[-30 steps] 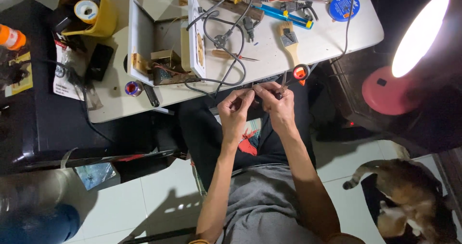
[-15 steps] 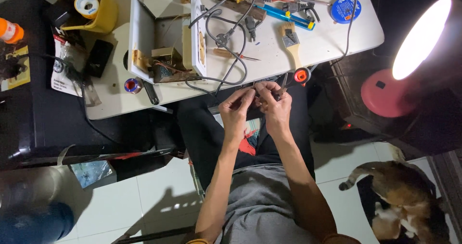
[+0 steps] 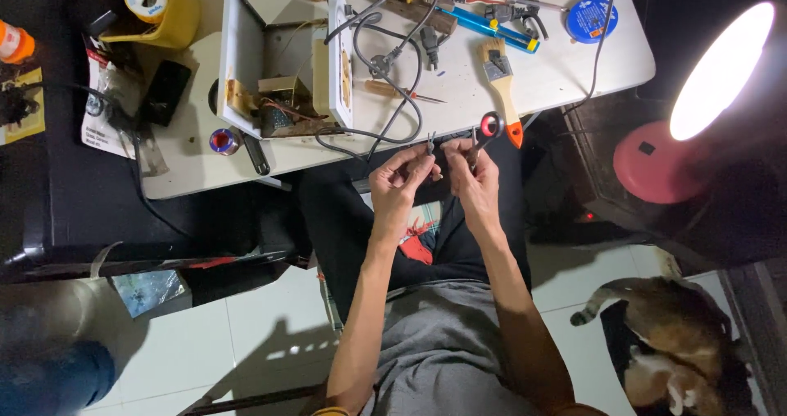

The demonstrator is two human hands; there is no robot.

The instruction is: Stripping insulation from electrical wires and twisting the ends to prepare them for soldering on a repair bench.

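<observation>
Left hand point(image 3: 399, 180) is pinching small pliers point(image 3: 430, 145); right hand point(image 3: 474, 177) is gripping a red-ended tool point(image 3: 484, 133), both working over the lap at the table point(image 3: 566, 72) edge; work looking mid-way; opened white box point(image 3: 283, 59) waiting untouched.

On my white table point(image 3: 574, 72) stand an open white box point(image 3: 279, 63) with brown parts inside, black cables point(image 3: 385, 63), a wooden-handled brush point(image 3: 498, 76) with an orange tip, a blue round tin point(image 3: 590, 18) and a yellow holder point(image 3: 168, 14) carrying a solder spool point(image 3: 146, 0); at my right glows a pink lamp point(image 3: 697, 104); below it, on the tiled floor point(image 3: 246, 326), lies a brown-and-white cat point(image 3: 672, 342).
</observation>
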